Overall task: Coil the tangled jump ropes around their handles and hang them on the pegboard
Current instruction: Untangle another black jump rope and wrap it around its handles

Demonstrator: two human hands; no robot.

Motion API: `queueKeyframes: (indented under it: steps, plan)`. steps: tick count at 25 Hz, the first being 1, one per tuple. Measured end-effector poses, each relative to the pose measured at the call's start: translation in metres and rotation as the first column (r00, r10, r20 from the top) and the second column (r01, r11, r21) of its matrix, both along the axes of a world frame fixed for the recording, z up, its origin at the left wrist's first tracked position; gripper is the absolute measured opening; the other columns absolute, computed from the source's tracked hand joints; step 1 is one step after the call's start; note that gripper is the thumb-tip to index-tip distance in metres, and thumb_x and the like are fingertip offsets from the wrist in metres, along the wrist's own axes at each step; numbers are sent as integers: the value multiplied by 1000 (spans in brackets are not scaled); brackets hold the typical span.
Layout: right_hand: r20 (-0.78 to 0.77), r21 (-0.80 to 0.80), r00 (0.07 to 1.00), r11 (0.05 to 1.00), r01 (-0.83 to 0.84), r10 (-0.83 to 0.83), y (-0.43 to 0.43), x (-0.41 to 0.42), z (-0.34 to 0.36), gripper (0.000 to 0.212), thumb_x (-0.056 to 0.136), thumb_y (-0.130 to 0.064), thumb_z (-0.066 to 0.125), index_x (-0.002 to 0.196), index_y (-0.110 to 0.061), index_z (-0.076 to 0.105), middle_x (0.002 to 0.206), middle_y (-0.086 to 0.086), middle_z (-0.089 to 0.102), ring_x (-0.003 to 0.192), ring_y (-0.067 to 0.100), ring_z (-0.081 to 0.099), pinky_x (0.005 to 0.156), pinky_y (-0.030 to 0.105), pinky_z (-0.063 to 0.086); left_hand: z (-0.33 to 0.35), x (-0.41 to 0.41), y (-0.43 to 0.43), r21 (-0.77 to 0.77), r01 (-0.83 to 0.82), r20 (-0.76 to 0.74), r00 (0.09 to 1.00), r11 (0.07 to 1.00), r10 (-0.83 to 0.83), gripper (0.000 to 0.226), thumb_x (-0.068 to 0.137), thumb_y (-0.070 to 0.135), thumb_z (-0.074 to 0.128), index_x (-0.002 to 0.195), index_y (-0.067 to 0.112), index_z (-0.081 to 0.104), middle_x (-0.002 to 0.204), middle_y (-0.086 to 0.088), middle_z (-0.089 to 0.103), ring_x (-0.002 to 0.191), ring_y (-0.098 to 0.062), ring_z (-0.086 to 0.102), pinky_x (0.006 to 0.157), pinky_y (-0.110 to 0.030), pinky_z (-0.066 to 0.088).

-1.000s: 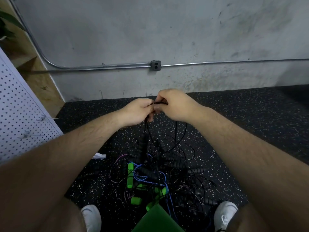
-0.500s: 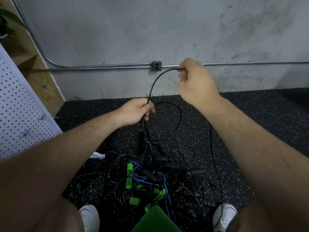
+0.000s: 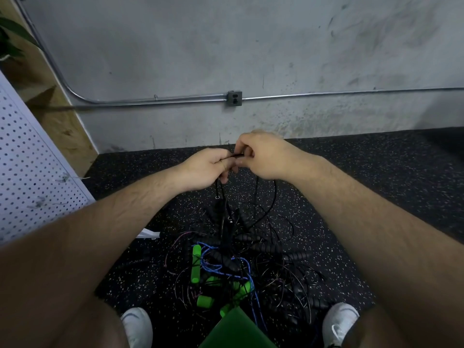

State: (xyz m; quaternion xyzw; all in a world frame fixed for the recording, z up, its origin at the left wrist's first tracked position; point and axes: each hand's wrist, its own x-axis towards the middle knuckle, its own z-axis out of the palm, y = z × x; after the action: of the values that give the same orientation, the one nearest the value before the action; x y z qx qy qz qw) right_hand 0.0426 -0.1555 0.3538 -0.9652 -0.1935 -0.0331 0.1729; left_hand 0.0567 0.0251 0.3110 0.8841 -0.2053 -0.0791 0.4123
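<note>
frame centre: left hand (image 3: 208, 167) curls round gathered strands of the black rope (image 3: 237, 155); right hand (image 3: 263, 156) pinches its free length. lay short, even turns, drawing slack gently from the tangle (image 3: 226, 259) at lower centre.

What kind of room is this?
Probably a gym or garage workout room: speckled black rubber floor, a tangled pile of jump ropes, and a white pegboard beside a bare concrete wall.

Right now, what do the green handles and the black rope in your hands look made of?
Green handles: probably foam, matte, with soft rounded ends. Black rope, pinched by the left hand and right hand: likely thin plastic-coated cord, smooth, faintly glossy, hanging in springy loops.
</note>
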Motion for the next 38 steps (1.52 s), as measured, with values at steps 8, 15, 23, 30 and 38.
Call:
queueKeyframes:
  steps: [8,15,23,30,38]
  plan:
    - [81,108,996,994,12,-20,-1,-4,10,3,99,-19,58,97,-17,57,106,-1,53,86,12,55,76,28,48,-1,0,-8,-19,56,-4,998,998,-56,26,106,25,47,88,24,65,81,-17,68,74,-19,61,90,-55,49]
    - [579,212,801,977,33,-153,-14,-5,18,14,96,-23,58,104,-11,58,108,3,54,100,18,49,91,30,43,-3,5,-1,-84,-73,-31,997,994,71,28,107,25,46,90,21,68,69,2,70,72,-9,64,73,-31,45]
    - [-311,-11,950,1000,18,-21,22,-44,-40,48,88,-60,63,90,-12,66,83,5,71,74,18,66,63,33,55,5,1,5,-132,-90,-46,995,987,85,29,108,24,45,90,18,68,73,-1,65,67,-3,64,62,-15,45]
    - [-241,171,953,958,229,-185,9,-9,-54,24,104,-27,47,111,-11,63,92,7,70,88,27,68,75,37,57,8,-3,11,-193,-86,-76,994,977,73,29,107,23,45,89,18,67,67,6,65,75,-12,68,72,-27,44]
    - [-353,-214,922,973,85,-158,5,-11,-64,36,95,-9,52,129,-21,61,125,4,60,103,21,60,79,30,54,21,-10,2,-495,-26,-147,988,869,-54,27,107,17,43,92,6,62,65,3,59,67,-17,66,98,-54,53]
